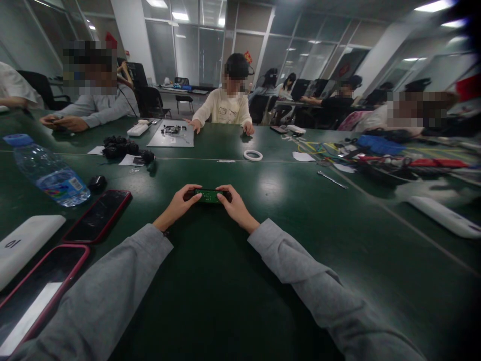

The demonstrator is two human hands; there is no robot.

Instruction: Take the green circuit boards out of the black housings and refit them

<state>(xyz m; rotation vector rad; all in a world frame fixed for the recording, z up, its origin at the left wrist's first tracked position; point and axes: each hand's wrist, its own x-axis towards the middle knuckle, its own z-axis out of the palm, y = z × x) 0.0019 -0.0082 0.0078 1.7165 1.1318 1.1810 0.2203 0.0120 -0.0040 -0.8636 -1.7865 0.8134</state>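
Observation:
A small green circuit board (209, 195) is held level between my two hands, over the dark green table (233, 281). My left hand (184, 200) grips its left end, with the thumb on the upper face. At the right end, my right hand (233, 203) holds it the same way, thumb on top and fingers behind. Both hands are closed on the board. Its underside is hidden.
On the left are a water bottle (56, 173), two red-edged phones (98, 215) and a white power bank (26, 240). Ahead lie a white ring (252, 155), a wrench (332, 180) and cables (319, 149). Several people sit around.

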